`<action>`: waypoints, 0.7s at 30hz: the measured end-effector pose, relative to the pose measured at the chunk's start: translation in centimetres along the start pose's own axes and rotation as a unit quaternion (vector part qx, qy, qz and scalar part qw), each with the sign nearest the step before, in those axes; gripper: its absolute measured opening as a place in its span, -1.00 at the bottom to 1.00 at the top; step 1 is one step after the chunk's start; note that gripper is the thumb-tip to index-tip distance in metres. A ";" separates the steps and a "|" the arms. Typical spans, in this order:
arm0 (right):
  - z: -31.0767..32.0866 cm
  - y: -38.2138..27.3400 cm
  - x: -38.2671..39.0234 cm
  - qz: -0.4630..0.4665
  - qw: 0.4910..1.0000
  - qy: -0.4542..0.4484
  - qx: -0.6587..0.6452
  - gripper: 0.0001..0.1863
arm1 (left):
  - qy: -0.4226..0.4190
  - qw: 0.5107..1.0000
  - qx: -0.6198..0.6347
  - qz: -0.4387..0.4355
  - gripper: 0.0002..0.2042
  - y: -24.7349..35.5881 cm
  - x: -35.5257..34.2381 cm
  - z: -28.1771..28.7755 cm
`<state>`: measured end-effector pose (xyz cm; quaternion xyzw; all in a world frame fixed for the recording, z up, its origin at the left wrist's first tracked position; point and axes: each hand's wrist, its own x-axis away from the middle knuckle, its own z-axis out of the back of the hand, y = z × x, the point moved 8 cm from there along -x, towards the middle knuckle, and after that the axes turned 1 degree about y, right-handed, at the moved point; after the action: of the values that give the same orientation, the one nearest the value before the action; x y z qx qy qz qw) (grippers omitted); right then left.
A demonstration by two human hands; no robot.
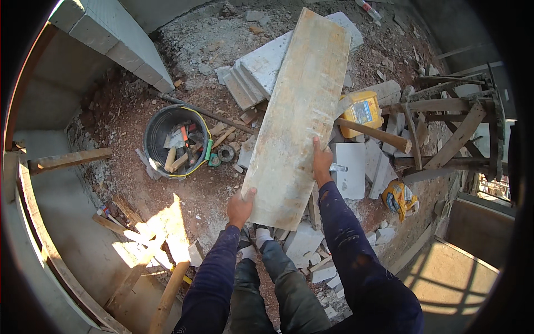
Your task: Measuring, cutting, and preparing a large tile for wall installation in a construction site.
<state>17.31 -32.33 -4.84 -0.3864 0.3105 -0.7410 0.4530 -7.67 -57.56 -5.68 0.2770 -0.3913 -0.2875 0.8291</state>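
In the head view, a person holds a long board (300, 106) with both hands. The board is in the middle, slanted, with its near end above the feet and its far end over a pile of white slabs (264, 62). It is pale brown, with worn, whitish marks.

The left hand (240, 208) pinches the near left corner, with its thumb on top. The right hand (322, 161) pinches the right edge, a bit farther up, with its thumb on top too (the other fingers are mostly hidden, so I cannot tell just how they bend).

To the left, a black bucket (149, 139) sits on the dirt floor (119, 125) with tools in it. One tool has an orange handle (184, 135). A gray ring (226, 153) lies just beside the bucket.

Right of the board are a yellow jug (365, 114), a round wooden pole (384, 135), a white block (351, 181) and a crumpled yellow bag (399, 199).
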 end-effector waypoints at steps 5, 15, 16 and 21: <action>3.6 -2.7 4.2 -0.049 0.998 0.028 -0.007 -0.55 | -0.031 0.998 -0.022 0.046 -0.38 1.1 4.1 2.0; -2.0 -20.4 20.4 0.192 0.955 -0.195 0.112 -0.53 | -0.094 0.990 0.070 -0.072 -0.37 13.9 11.7 9.8; -3.0 -20.2 21.3 0.201 0.944 -0.242 0.101 -0.49 | -0.088 0.994 0.045 -0.052 -0.51 12.4 11.0 10.7; -4.1 -19.5 20.2 0.154 0.925 -0.347 0.000 -0.43 | -0.086 0.984 0.141 -0.067 -0.70 7.4 9.5 16.6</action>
<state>-0.52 -42.58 14.79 -0.5671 0.1894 -0.4817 0.6407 -14.19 -62.95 13.04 0.3913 -0.4779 -0.3072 0.7239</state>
